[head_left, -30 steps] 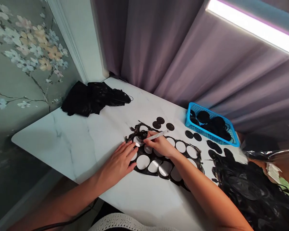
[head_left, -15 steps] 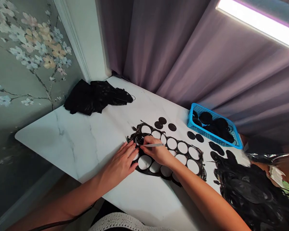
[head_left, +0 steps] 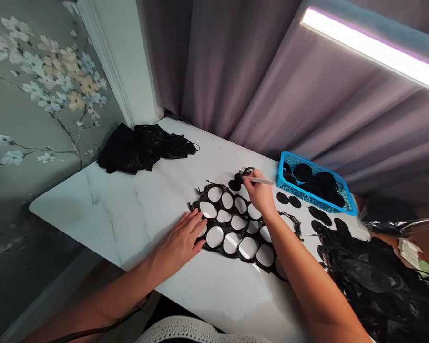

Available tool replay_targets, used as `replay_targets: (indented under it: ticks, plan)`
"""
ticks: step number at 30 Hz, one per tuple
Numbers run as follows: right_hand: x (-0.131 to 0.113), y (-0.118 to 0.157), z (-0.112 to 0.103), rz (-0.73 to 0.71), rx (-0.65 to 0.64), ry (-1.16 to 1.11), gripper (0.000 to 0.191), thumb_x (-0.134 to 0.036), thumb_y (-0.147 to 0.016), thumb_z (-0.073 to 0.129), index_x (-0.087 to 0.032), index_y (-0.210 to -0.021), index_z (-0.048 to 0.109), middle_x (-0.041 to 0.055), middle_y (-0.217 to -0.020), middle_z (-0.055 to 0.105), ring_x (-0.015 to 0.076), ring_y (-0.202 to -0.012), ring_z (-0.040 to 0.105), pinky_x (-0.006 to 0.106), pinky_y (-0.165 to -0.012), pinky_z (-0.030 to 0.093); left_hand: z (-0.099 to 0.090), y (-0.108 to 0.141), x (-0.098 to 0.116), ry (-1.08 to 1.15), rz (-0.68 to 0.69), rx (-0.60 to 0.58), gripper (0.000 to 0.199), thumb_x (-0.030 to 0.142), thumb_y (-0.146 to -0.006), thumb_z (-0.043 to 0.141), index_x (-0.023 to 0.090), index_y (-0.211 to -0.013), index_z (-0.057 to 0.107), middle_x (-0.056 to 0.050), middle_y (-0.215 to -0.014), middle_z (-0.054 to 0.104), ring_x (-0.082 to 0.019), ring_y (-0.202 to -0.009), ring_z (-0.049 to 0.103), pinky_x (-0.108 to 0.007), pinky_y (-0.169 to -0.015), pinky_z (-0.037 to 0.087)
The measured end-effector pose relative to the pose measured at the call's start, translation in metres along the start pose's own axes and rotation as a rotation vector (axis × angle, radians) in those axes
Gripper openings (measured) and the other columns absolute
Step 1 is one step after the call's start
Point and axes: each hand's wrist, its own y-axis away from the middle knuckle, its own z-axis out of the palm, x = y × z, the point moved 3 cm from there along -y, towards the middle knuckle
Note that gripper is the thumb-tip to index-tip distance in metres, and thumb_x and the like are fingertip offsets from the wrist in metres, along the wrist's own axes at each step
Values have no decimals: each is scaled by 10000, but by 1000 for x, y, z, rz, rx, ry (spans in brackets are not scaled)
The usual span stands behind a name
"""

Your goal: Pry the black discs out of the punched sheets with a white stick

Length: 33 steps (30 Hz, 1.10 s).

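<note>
A black sheet (head_left: 219,233) with rows of round holes lies on the white table, the tabletop showing through. My left hand (head_left: 184,233) rests flat on the sheet's left edge, fingers stretched out, holding nothing. My right hand (head_left: 260,193) is closed around a slim pale pen-like tool (head_left: 259,180), above the far edge of the sheet. By its fingertips is a bundle of thin black rings (head_left: 248,170); whether the fingers grip it I cannot tell. Small black discs (head_left: 235,185) lie just left of that hand. My right forearm hides part of the sheet's right side.
A blue basket (head_left: 316,202) of black round pieces stands at the table's back right. More black discs (head_left: 289,200) lie before it. A heap of black scraps (head_left: 375,276) fills the right side. Black cloth (head_left: 128,150) lies at the far left, and a curtain (head_left: 229,71) hangs behind.
My right hand has moved from the sheet's left end, up and right, to the loose discs. Black rings seen at the left end now show by that hand. My left hand stays put.
</note>
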Motion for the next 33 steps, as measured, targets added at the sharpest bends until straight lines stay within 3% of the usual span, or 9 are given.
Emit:
replay_targets:
  ticks: [5, 8, 10, 13, 19, 33]
  plan:
    - [-27, 43, 24, 163, -459, -515, 312, -415, -822, 641, -231, -704, 418, -46, -630, 517, 146, -582, 559, 272, -578, 416, -19, 17, 5, -2, -32, 56, 331, 245, -981, 520, 166, -1300, 559, -133, -1363, 562, -290, -1328, 503, -498, -1128, 431]
    - [-45, 71, 35, 204, -626, -645, 329, -436, -827, 650, -233, -717, 415, -35, -689, 538, 149, -626, 583, 280, -590, 456, -26, 32, 11, -9, -32, 46, 269, 207, -973, 521, 170, -1224, 608, -108, -1254, 626, -273, -1229, 575, -498, -1114, 443]
    - [-53, 83, 38, 158, -677, -614, 310, -425, -848, 630, -228, -710, 434, -23, -699, 558, 155, -662, 579, 287, -619, 456, -27, 40, 16, -25, -18, 34, 271, 199, -973, 517, 159, -1223, 613, -113, -1255, 634, -276, -1223, 581, -499, -1106, 453]
    - [-61, 97, 39, 56, -697, -460, 287, -382, -873, 602, -218, -689, 455, -25, -661, 534, 144, -650, 515, 274, -618, 399, -25, 46, 21, -62, -9, 26, 289, 202, -975, 516, 140, -1243, 604, -128, -1283, 627, -287, -1246, 570, -502, -1104, 457]
    - [-68, 122, 46, 33, -741, -405, 275, -335, -879, 572, -225, -699, 395, -59, -612, 406, 112, -560, 329, 253, -511, 260, -21, 47, 23, -78, -32, 24, 289, 213, -981, 499, 135, -1243, 590, -138, -1288, 620, -290, -1265, 561, -503, -1111, 454]
    - [-68, 130, 53, -157, -631, -181, 241, -251, -876, 552, -219, -695, 396, -29, -661, 482, 129, -599, 407, 265, -557, 310, -17, 47, 22, -7, -62, 38, 283, 192, -971, 487, 159, -1234, 588, -126, -1283, 622, -280, -1276, 550, -513, -1122, 433]
